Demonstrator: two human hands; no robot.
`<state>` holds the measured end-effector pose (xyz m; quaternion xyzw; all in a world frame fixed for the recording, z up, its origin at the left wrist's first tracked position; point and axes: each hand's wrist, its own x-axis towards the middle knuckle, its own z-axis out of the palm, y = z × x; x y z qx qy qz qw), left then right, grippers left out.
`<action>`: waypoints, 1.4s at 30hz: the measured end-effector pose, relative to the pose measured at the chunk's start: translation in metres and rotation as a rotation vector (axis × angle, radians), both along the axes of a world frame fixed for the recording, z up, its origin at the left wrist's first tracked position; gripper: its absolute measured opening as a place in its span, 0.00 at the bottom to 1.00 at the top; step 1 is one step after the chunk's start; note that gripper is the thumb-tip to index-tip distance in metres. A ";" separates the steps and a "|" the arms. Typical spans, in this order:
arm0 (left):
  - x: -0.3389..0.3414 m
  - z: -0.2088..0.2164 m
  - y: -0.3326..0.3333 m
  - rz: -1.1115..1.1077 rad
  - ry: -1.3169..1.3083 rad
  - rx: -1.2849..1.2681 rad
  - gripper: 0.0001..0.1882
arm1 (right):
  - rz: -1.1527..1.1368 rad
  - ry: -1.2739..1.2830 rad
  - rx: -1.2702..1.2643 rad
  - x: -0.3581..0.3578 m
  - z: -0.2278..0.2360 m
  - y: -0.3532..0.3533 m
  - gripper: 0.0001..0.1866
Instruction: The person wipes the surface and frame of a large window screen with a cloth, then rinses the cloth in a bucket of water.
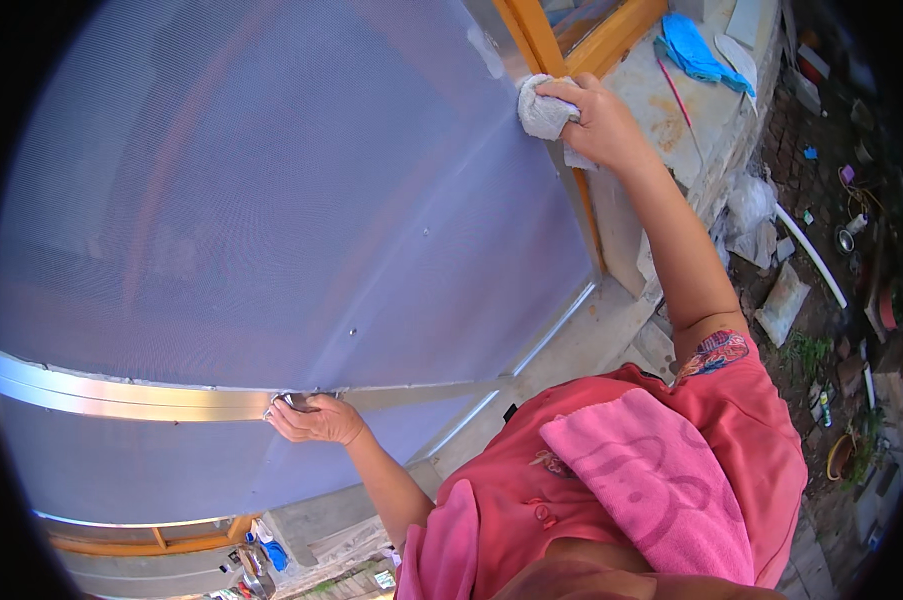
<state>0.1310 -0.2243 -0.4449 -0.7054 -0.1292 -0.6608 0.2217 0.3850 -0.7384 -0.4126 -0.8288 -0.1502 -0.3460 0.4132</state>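
My right hand (601,120) is closed on a white cloth (545,108), pressing it at the upper right edge of a large mesh screen panel (301,210), beside an orange-brown frame (586,215). A flap of the cloth hangs below my fingers. Lower and to the left, my left hand (316,418) is closed around a small shiny metal handle (293,401) at the end of a silvery metal strip (131,396) along the panel's edge. My fingers partly cover the handle. A second panel (191,460) lies on the near side of that strip.
On the concrete ledge (651,110) at upper right are a blue glove (693,45) and a thin pink stick (674,90). Rubble and plastic bags (751,205) litter the ground at right, with a white pipe (811,255). A pink towel (651,480) hangs over my red shirt.
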 end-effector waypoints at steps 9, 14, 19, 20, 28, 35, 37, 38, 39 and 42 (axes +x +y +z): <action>-0.002 0.001 0.000 0.002 0.030 -0.009 0.21 | -0.058 -0.169 -0.021 -0.008 0.053 -0.001 0.29; -0.007 -0.001 -0.003 0.007 0.019 -0.044 0.21 | 0.021 -0.362 -0.059 -0.010 0.142 0.006 0.25; 0.000 -0.001 -0.003 -0.033 -0.002 -0.052 0.20 | -0.056 -0.355 -0.108 0.023 0.119 -0.001 0.29; 0.000 0.000 -0.003 -0.029 -0.006 -0.057 0.20 | -0.053 -0.334 -0.138 0.020 0.110 -0.001 0.28; -0.006 0.000 -0.004 -0.024 0.019 -0.086 0.23 | -0.244 -0.244 -0.370 0.005 0.131 -0.027 0.28; -0.007 0.000 -0.004 -0.030 0.017 -0.098 0.23 | -0.147 -0.797 -0.184 0.009 0.245 -0.015 0.25; -0.005 0.002 -0.008 -0.050 0.022 -0.107 0.23 | -0.166 -0.750 -0.237 0.013 0.262 -0.014 0.25; -0.005 0.001 -0.009 -0.050 0.022 -0.112 0.23 | -0.149 -0.700 -0.287 0.018 0.262 -0.012 0.25; -0.005 0.001 -0.009 -0.050 0.021 -0.114 0.23 | -0.206 -0.632 -0.299 0.022 0.256 -0.008 0.27; -0.001 0.003 -0.013 -0.079 -0.004 -0.109 0.22 | -0.377 -0.445 -0.446 0.024 0.233 -0.008 0.28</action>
